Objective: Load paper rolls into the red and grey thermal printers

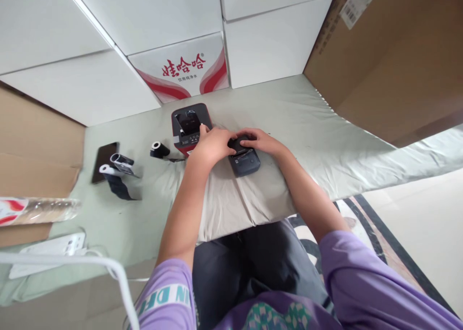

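A small dark blue-black device that looks like a portable label printer (246, 163) rests on the covered surface in front of me. My left hand (214, 144) is at its upper left, with thumb and fingers curled against its top. From the right, my right hand (257, 141) grips the upper part, fingers bent over the black top. Palms and fingers hide part of the device. Just behind my left hand stands a larger black and red label printer (191, 122). A black ribbon roll (159, 150) on a white core lies left of it, its loose end trailing.
Further left are two more rolls (112, 171) with strips unwound, beside a dark phone (104, 161). White boxes (181, 69) line the back. A large cardboard box (390, 64) stands right. A white power strip (54, 250), a bottle (39, 210) and a white tube (119, 272) are lower left.
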A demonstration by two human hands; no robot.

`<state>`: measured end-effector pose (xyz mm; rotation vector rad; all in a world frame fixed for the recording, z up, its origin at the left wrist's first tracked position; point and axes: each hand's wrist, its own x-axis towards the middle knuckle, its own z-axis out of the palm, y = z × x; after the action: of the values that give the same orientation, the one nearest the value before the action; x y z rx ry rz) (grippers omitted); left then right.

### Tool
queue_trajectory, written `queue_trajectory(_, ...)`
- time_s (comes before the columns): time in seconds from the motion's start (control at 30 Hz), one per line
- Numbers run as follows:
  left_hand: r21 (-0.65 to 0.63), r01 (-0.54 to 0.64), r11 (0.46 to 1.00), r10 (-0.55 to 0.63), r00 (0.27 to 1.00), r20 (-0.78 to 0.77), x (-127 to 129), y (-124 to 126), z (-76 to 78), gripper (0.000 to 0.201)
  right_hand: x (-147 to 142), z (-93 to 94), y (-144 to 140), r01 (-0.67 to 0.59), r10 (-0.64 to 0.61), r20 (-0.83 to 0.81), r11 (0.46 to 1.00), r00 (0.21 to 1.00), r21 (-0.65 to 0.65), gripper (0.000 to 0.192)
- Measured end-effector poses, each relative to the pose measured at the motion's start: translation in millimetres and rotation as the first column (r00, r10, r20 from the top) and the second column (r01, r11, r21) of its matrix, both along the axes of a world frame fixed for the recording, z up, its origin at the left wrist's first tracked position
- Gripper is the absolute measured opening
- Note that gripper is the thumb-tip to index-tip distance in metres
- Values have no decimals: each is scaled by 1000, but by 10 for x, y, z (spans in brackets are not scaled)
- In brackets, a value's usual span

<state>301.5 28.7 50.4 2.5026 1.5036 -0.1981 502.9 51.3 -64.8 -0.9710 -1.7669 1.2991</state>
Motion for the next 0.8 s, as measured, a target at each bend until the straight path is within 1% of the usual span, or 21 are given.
queue_trajectory(0.1,-11,-17,1000,17,1000,0,38,-20,2,34,29,22,-12,-58,57,23,998,998,12,46)
queue_trajectory(0.23,-7,-8,1000,7,999,-33,94,-44,-18,34,28,32,-32,-87,86,33,995,996,39,45)
queue_trajectory(0.37,11,20,1000,-20,998,-60,115,-51,-53,41,19,11,-50,-75,74,16,995,997,73,50)
queue_trajectory(0.5,-3,24,1000,-24,999,-25,76,-13,-93,42,12,-45,-52,-48,48,-8,998,999,46,53)
queue_trajectory(0.53,8,34,999,-34,999,-9,56,1,-93,39,8,-60,-49,-26,27,-18,999,999,30,54)
queue_trajectory(0.6,64,47,997,-50,998,38,-8,27,-63,27,-1,-82,-41,44,-45,-49,999,998,-12,57)
queue_trajectory(0.67,151,19,988,-36,993,108,-123,49,22,16,-9,-93,-30,143,-146,-82,989,986,-43,54)
queue_trajectory(0.73,247,-75,966,28,981,190,-302,69,148,18,-11,-98,-14,256,-259,-108,966,960,-39,48)
queue_trajectory(0.8,336,-215,917,124,954,271,-540,95,277,21,-8,-110,10,366,-365,-123,930,923,-14,43)
